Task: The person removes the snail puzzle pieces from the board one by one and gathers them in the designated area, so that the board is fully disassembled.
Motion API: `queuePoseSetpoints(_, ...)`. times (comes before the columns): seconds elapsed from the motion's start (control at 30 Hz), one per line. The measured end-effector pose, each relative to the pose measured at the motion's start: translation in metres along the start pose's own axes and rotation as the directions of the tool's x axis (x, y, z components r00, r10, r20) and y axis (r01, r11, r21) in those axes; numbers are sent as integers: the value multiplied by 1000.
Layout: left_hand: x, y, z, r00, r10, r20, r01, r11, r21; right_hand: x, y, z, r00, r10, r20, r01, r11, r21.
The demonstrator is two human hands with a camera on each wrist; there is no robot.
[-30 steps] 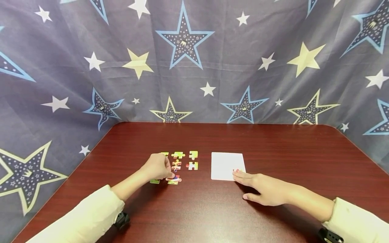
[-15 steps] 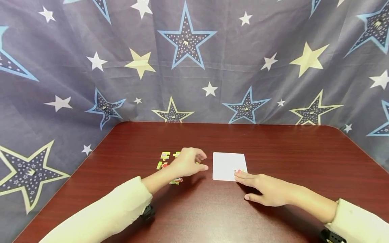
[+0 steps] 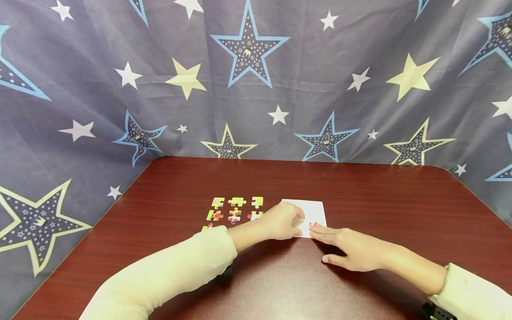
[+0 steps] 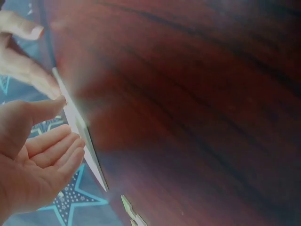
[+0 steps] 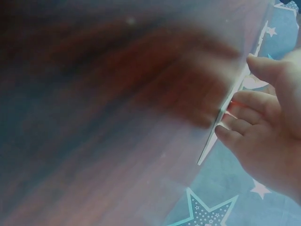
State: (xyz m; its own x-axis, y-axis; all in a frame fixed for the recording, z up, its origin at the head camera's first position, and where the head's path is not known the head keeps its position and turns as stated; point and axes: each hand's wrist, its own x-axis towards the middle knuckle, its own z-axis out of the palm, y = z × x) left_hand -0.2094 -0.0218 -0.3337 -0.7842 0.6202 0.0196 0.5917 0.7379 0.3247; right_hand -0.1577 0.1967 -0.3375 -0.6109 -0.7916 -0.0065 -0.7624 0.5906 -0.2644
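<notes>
A white square board (image 3: 314, 209) lies on the table. My left hand (image 3: 282, 221) is over its left part, thumb and fingers loosely curved and apart, nothing between them. The left wrist view shows the same hand (image 4: 37, 155) with its fingertips close by the board (image 4: 94, 162). My right hand (image 3: 352, 249) rests straight fingers on the board's right front part, its thumb spread out over the table. A small coloured patch (image 3: 320, 224) shows at those fingertips, mostly hidden. In the right wrist view, the fingers of this hand (image 5: 268, 127) lie along the board (image 5: 207, 149).
Left of the board, jigsaw pieces (image 3: 234, 216) in yellow, red and green lie spaced out in rows. My left sleeve (image 3: 172, 266) covers most of the front row. A starry curtain (image 3: 276, 89) hangs behind the dark red table (image 3: 360, 186).
My left hand has let go of a jigsaw piece in the front row and moved right, across the pieces, to the white board. The right hand stays in place.
</notes>
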Motion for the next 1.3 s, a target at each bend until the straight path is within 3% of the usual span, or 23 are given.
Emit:
queuePoseSetpoints(0.17, 1, 4, 1, 1000, -8, 21, 6, 997, 76, 1, 1, -2, 1000, -9, 0, 9, 1000, 9)
queuePoseSetpoints(0.47, 4, 6, 1, 999, -33, 36, 30, 996, 78, -3, 0, -3, 1000, 10, 5, -10, 1000, 5)
queuePoseSetpoints(0.73, 11, 9, -1, 1000, -7, 22, 5, 997, 72, -10, 2, -6, 999, 34, 1, -34, 999, 7)
queuePoseSetpoints(0.97, 19, 21, 5, 1000, -25, 11, 23, 991, 134, -15, 4, -7, 999, 44, -14, -44, 999, -8)
queuePoseSetpoints(1.3, 30, 30, 12, 999, 46, -12, -44, 986, 160, -20, 5, -6, 998, 67, -16, -67, 998, -13)
